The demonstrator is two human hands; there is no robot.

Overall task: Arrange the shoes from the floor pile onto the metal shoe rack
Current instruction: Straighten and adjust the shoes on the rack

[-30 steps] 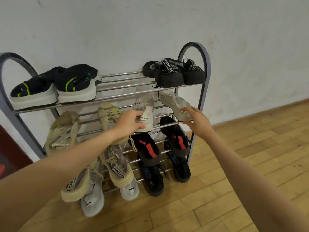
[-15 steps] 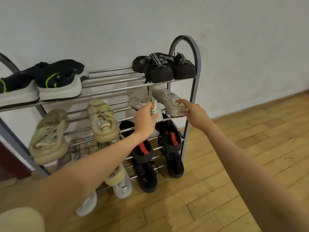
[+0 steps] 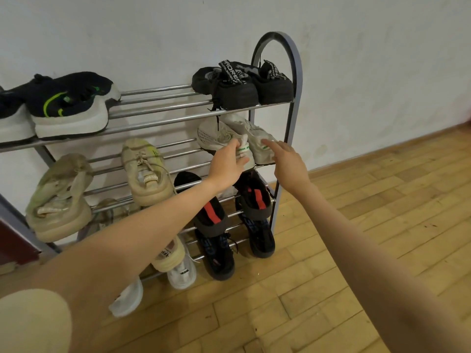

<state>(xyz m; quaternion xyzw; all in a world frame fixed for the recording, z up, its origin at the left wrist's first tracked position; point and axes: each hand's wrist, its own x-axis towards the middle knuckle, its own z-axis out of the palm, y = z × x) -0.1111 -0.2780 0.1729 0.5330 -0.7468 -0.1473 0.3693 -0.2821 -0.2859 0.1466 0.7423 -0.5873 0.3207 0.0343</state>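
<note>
Head view: a pair of pale grey sneakers [image 3: 229,138] is seen on the second tier of the metal shoe rack [image 3: 297,80], at the right end, about one o'clock from frame centre. The heel of the nearer sneaker is pinched by the left hand [image 3: 226,166], thumb and fingers curled round it. The right hand [image 3: 288,164] is held with fingers straight (index extended), its tip touching the other sneaker. Black shoes [image 3: 242,85] are stacked at twelve o'clock above.
</note>
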